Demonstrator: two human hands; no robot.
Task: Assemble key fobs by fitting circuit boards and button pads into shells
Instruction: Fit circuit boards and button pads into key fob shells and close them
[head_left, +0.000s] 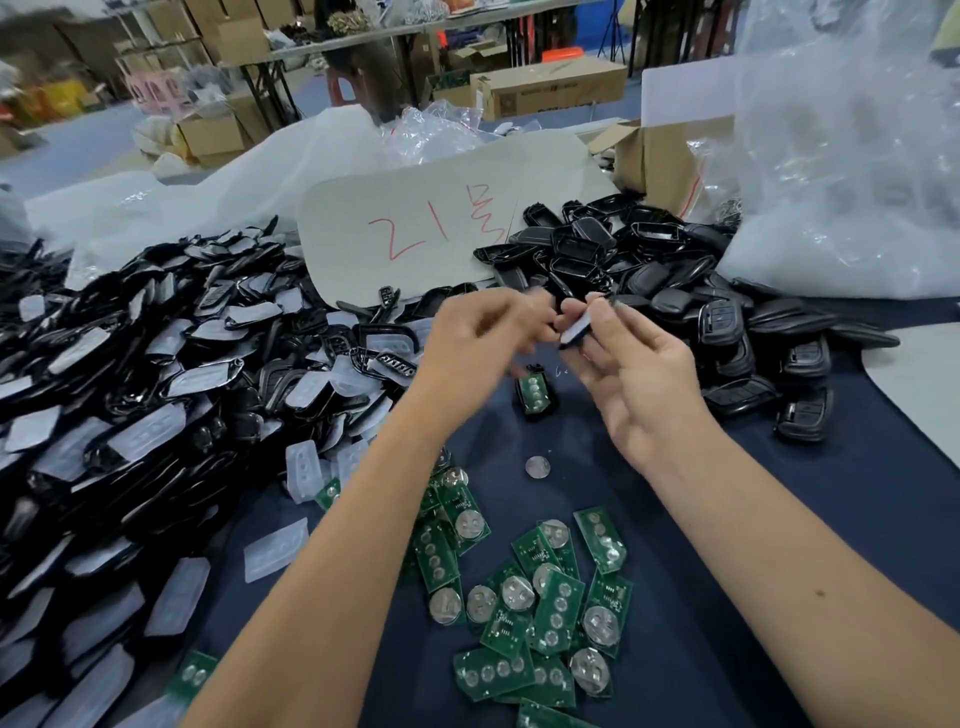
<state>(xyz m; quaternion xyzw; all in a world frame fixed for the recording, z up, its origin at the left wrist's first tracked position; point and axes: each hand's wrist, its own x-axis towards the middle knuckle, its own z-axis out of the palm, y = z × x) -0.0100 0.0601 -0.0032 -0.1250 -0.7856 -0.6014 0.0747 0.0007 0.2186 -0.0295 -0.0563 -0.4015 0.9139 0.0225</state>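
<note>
Shells (649, 270) heaped behind circuit boards (540, 603).

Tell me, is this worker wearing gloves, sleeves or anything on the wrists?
No. Both forearms are bare right to the bottom of the picture, with no sleeve in view. The left hand and right hand have no gloves, and I see no watch, ring or wristband.
</note>
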